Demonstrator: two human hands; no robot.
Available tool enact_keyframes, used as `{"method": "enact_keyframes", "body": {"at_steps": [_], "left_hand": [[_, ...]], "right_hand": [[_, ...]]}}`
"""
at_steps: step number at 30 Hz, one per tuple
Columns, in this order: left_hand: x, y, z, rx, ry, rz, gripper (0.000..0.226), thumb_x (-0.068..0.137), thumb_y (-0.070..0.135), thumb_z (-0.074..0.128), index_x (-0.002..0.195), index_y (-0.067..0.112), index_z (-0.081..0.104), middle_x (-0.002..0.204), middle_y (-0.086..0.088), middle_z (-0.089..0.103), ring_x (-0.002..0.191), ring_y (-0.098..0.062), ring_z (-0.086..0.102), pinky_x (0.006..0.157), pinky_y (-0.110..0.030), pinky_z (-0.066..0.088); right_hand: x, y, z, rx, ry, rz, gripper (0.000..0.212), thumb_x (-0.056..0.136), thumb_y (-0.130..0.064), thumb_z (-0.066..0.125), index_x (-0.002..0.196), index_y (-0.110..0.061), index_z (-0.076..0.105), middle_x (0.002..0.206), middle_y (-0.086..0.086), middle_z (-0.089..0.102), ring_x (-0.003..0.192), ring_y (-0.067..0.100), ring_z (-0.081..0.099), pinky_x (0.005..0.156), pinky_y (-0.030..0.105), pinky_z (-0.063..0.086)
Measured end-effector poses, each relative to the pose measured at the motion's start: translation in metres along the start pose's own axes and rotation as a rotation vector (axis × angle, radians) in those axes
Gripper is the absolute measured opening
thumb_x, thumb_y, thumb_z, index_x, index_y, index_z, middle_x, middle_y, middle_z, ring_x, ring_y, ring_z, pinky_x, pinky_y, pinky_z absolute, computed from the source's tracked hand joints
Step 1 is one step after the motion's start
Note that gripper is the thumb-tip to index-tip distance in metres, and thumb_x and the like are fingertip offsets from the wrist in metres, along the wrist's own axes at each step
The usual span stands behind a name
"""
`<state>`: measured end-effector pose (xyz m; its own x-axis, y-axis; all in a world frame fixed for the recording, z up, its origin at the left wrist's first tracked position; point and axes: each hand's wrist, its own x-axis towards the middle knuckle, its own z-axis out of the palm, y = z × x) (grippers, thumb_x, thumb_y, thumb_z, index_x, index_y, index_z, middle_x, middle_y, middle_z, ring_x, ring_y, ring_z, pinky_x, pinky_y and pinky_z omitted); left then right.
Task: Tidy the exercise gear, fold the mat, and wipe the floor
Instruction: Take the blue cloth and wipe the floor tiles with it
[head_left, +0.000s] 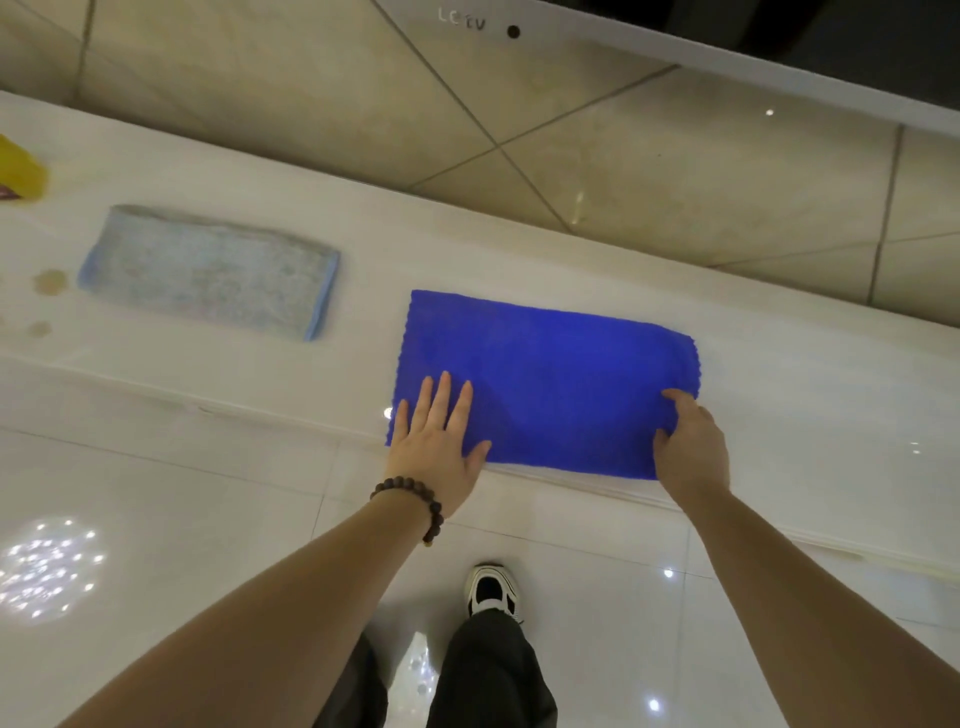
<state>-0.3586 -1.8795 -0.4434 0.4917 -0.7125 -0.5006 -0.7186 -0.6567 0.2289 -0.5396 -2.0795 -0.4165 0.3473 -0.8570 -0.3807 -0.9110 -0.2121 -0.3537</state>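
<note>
Fingers flat on one corner, pinching the other: a blue cloth laid out on the ledge.

Straight fingers (441, 402) of the left hand (436, 447), slightly spread, press the near-left corner of the blue cloth (545, 384); the right hand (688, 447) pinches its near-right corner between curled fingers and thumb. Nearest, a shoe (491, 590) stands on glossy white floor tiles (156, 519). This soft, plush cloth with scalloped edges lies as a flat rectangle on the pale polished ledge (779, 415). Far left sits a folded, nubbly pale blue towel (208, 270) beside brownish stains (50, 281). No mat or exercise gear shows; I judge wiping not yet done.
</note>
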Motion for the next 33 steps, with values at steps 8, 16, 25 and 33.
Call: {"method": "enact_keyframes", "body": {"at_steps": [8,16,25,33], "left_hand": [[-0.033,-0.041,-0.049,-0.101,0.19,-0.118,0.071,0.098,0.053,0.022,0.152,0.024,-0.012,0.162,-0.002,-0.013,0.147,-0.021,-0.018,0.12,-0.045,-0.006],[-0.06,-0.092,-0.049,-0.152,0.192,-0.259,0.07,0.098,0.052,0.022,0.152,0.025,-0.013,0.161,-0.001,-0.016,0.147,-0.019,-0.019,0.119,-0.042,-0.008],[-0.066,-0.101,-0.035,-0.208,0.181,-0.291,0.071,0.098,0.052,0.023,0.152,0.025,-0.015,0.16,-0.001,-0.018,0.145,-0.019,-0.022,0.119,-0.043,-0.009],[-0.07,-0.11,-0.016,-0.236,0.18,-0.358,0.07,0.098,0.053,0.023,0.153,0.026,-0.013,0.161,0.0,-0.016,0.146,-0.019,-0.021,0.117,-0.043,-0.01]], "right_hand": [[-0.052,-0.108,-0.016,0.118,0.167,-0.383,0.043,0.091,-0.006,0.052,0.132,-0.015,0.05,0.121,0.006,0.057,0.096,0.022,0.058,0.076,0.021,0.037],[-0.064,-0.19,0.073,-0.074,-0.093,-0.619,0.049,0.093,-0.023,0.055,0.14,-0.016,0.042,0.116,0.007,0.058,0.106,0.025,0.049,0.09,0.041,0.047],[-0.056,-0.177,0.091,-0.253,-0.023,-0.474,0.1,0.07,-0.085,0.038,0.148,-0.04,-0.004,0.159,0.007,-0.003,0.145,0.032,-0.005,0.111,0.062,0.008],[-0.042,-0.171,0.141,-0.543,-0.12,-0.392,0.091,0.078,-0.081,0.032,0.147,-0.04,-0.012,0.157,0.009,-0.019,0.142,0.038,-0.018,0.103,0.075,-0.002]]}}
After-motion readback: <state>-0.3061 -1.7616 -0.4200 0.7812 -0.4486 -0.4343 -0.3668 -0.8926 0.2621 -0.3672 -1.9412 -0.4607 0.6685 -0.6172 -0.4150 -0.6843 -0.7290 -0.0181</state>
